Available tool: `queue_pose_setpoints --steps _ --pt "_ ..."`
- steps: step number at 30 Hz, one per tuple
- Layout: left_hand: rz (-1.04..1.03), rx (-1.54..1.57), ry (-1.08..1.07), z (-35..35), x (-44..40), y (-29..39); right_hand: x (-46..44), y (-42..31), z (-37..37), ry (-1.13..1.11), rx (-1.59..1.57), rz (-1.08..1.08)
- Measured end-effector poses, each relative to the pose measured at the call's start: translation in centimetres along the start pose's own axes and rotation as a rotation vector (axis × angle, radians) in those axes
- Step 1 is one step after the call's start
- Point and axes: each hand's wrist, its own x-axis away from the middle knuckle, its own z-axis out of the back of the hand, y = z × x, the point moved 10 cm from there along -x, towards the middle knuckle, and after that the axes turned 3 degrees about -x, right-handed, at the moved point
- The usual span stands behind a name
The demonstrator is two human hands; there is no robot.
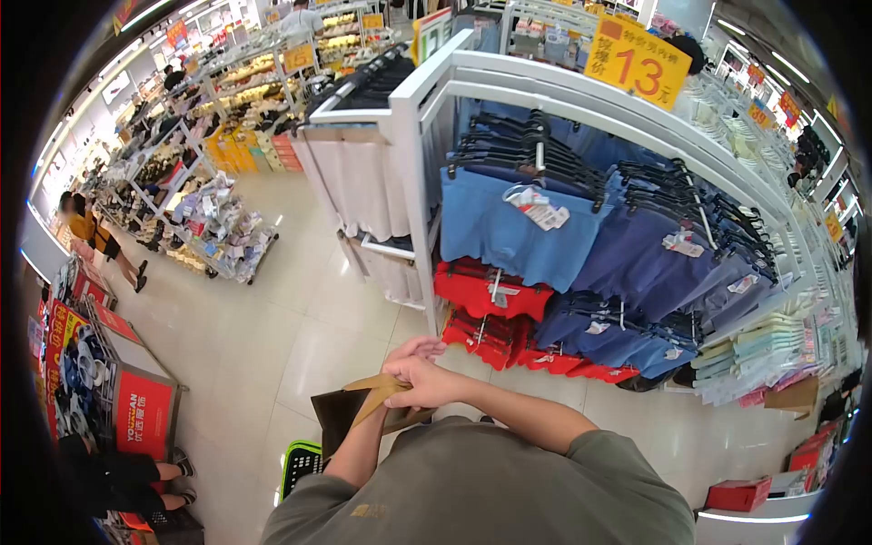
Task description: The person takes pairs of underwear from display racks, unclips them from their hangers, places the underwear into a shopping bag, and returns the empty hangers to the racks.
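My right hand (425, 381) is closed on the tan strap of a bag (338, 420) in front of my body. The bag's dark brown side shows at the left of my forearm. The strap crosses over my left wrist. My left hand (416, 349) lies just beyond the right one, its fingers stretched out and nothing visible in them. Ahead of both hands is a white rack (425, 218) hung with blue shorts (522, 232) and red shorts (495, 300) on black hangers, apart from my hands.
A green-rimmed basket (302, 463) is low at my left side. Left stand a red bin (143, 409) of clothing and a cart of packaged goods (227, 227). A person (100, 236) walks at far left; another person's legs (168, 481) show lower left. Pale garments (763, 354) hang right.
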Motion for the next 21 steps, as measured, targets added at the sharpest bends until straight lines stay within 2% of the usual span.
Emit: queue_pose_setpoints --steps 1,2,3,5,6,9,11,12,17,19,21 --pt "0.167 -0.031 0.026 -0.2 1.4 -0.6 1.3 -0.8 0.7 0.037 0.131 0.123" --pt "0.336 -0.063 0.051 0.6 2.9 -0.8 2.5 -1.5 1.9 0.112 0.054 0.200" --pt "0.510 -0.097 0.078 0.5 4.3 -0.9 3.9 -2.4 3.3 0.170 0.118 0.160" --pt "0.440 0.285 0.074 -5.7 4.0 3.7 7.6 -6.1 6.3 0.277 0.241 0.074" --pt "0.444 0.404 0.098 -6.6 4.0 3.4 9.1 -7.1 6.2 0.246 0.250 0.067" --pt "0.353 0.394 0.091 -10.4 2.6 2.8 12.7 -5.4 7.6 0.367 0.754 0.130" --pt "0.322 0.399 0.116 -11.9 1.4 1.9 16.1 -6.9 10.0 0.500 0.589 0.135" --pt "0.264 0.486 0.098 -12.7 0.8 1.9 18.1 -7.5 11.2 0.622 0.631 0.184" --pt "0.315 0.206 -0.062 -17.6 -3.5 4.0 26.3 -7.9 15.6 1.019 0.760 0.239" --pt "0.270 0.064 -0.149 -19.3 -5.9 4.9 29.1 -6.0 17.0 1.078 0.710 0.111" --pt "0.191 -0.052 -0.218 -21.1 -7.8 5.8 31.9 -7.4 16.4 1.060 0.972 0.087"
